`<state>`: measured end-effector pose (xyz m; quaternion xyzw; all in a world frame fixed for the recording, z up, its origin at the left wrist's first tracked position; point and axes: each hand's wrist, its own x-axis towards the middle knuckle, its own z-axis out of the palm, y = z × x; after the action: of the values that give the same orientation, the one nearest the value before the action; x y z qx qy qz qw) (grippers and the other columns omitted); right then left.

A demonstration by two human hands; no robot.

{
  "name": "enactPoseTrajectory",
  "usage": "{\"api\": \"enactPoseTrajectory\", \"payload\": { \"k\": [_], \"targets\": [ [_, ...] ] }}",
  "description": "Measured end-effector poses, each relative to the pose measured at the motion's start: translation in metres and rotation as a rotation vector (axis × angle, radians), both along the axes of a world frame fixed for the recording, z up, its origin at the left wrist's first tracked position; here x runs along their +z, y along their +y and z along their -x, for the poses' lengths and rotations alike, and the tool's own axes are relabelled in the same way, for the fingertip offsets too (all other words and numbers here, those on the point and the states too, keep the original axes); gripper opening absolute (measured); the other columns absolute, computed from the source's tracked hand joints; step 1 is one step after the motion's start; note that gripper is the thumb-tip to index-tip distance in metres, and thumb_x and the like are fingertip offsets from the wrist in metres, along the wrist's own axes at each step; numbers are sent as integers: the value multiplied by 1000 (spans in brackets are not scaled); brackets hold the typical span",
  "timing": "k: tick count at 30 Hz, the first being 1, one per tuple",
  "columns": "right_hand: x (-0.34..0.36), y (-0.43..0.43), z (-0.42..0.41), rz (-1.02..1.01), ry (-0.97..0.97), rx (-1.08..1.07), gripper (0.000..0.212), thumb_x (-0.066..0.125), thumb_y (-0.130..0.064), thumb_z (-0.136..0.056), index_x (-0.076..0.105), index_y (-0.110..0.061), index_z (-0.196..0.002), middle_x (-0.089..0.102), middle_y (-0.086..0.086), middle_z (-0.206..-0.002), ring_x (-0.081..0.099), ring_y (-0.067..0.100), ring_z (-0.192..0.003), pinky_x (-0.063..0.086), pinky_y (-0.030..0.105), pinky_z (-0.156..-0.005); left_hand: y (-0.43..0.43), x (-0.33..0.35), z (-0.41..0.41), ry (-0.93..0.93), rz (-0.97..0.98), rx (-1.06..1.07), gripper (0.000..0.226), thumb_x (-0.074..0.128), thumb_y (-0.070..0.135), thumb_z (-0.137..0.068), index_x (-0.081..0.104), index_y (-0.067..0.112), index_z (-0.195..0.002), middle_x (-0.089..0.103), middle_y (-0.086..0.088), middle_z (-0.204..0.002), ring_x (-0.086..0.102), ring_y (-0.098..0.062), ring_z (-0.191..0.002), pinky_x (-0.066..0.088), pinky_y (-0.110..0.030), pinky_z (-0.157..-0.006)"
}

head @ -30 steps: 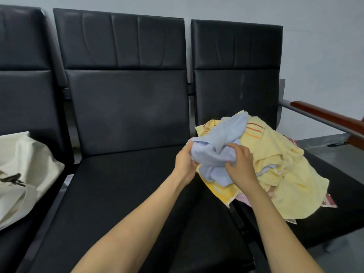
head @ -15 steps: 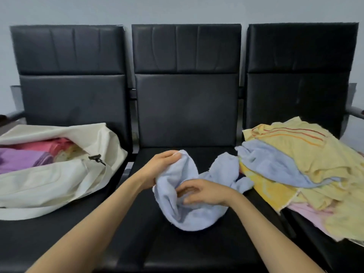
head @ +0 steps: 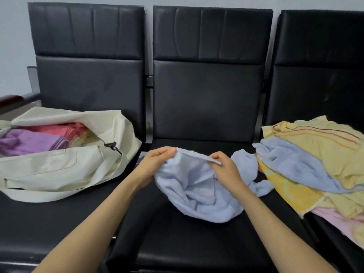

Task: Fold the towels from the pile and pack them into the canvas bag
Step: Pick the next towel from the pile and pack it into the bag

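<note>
The left hand (head: pixel 157 160) and right hand (head: pixel 226 168) each pinched the top hem of the blue towel (head: pixel 199 198), which lay bunched on the middle seat (head: pixel 177 243) between bag (head: pixel 59 170) and pile (head: pixel 315 154). Sliding the right hand out to the far corner and drawing the hem taut would likely give a clean fold.

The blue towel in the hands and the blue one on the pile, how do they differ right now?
The held towel is pinched along its top edge by the left hand and right hand; the pile towel is untouched. The held towel sags bunched on the middle chair; the pile towel drapes flatter across yellow towels on the right chair. Both are light blue and unfolded.
</note>
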<state>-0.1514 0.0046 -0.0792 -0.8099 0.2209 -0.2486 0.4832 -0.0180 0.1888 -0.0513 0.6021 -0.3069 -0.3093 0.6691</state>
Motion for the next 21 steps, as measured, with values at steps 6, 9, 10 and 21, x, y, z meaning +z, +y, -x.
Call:
{"api": "enactPoseTrajectory", "payload": {
  "k": [6, 9, 10, 21],
  "targets": [
    [29, -3, 8, -88, -241, 24, 13, 59, -21, -96, 66, -21, -84, 63, -16, -69, 53, -3, -66, 43, 12, -62, 0, -14, -21, -631, -460, 209, 7, 59, 19, -93, 66, 20, -91, 63, 6, -90, 56, -6, -87, 39, -14, -76],
    [27, 13, 6, -77, -168, 171, 12, 62, -17, -93, 71, -20, -86, 69, -14, -78, 60, -1, -77, 48, 13, -72, -10, -13, 5, -656, -321, -8, 51, 72, 28, -85, 52, 25, -132, 53, 15, -128, 48, 3, -118, 34, -8, -93],
    [27, 19, 6, -84, -155, 209, 11, 62, -17, -93, 71, -19, -87, 70, -10, -81, 61, 1, -78, 49, 14, -73, -14, -10, 12, -614, -235, -50, 53, 73, 32, -83, 51, 28, -131, 55, 17, -127, 49, 5, -120, 38, -12, -97],
    [15, -8, 11, 286, 427, 311, 28, 70, -32, -84, 51, -16, -70, 46, -8, -64, 45, 11, -67, 37, 28, -69, -11, 5, 5, 142, 184, 317, 22, 45, 18, -101, 50, 14, -80, 52, 0, -68, 49, -12, -63, 42, -24, -57]
  ]
}}
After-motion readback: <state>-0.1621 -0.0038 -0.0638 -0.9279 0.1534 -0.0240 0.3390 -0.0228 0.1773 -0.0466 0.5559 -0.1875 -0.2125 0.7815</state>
